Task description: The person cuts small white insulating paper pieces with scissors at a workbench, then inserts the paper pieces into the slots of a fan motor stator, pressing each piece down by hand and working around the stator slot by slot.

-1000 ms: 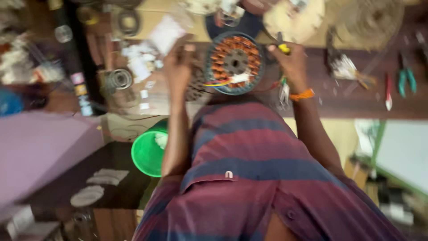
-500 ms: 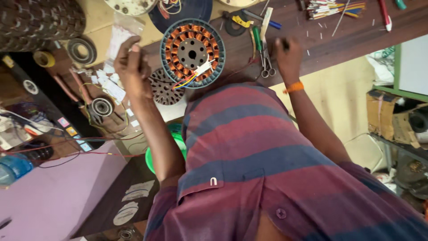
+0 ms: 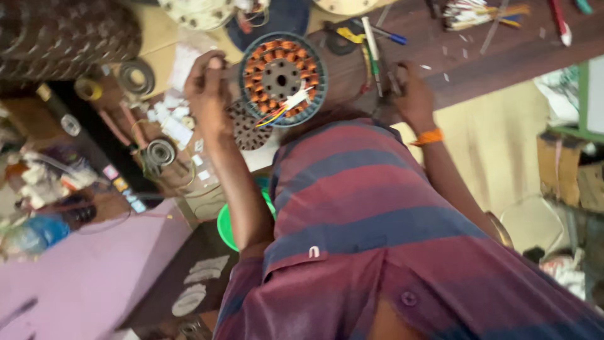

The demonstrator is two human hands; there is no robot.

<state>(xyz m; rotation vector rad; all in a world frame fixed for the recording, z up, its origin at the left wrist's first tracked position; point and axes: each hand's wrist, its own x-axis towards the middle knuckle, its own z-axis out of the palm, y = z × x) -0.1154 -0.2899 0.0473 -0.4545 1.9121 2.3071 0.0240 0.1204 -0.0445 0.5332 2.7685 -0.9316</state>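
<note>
Stator (image 3: 282, 78) flat on the bench (image 3: 478, 44), near its front edge, copper coils up, leads trailing toward the worker. Left hand (image 3: 207, 94) at its left rim, fingers pinched together on something small; what, cannot tell. Right hand (image 3: 412, 94) curled over scissors (image 3: 377, 63) right of stator. Judged: lead-trimming stage; next needs a precise cut.

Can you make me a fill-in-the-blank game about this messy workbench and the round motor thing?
1. The coils on the round motor stator are ____ in colour.
2. The band on the right hand's wrist is ____.
3. The bowl under the left arm is ____.
4. The left hand is raised just to the ____ of the stator in the picture.

Missing words: orange; orange; green; left
</note>
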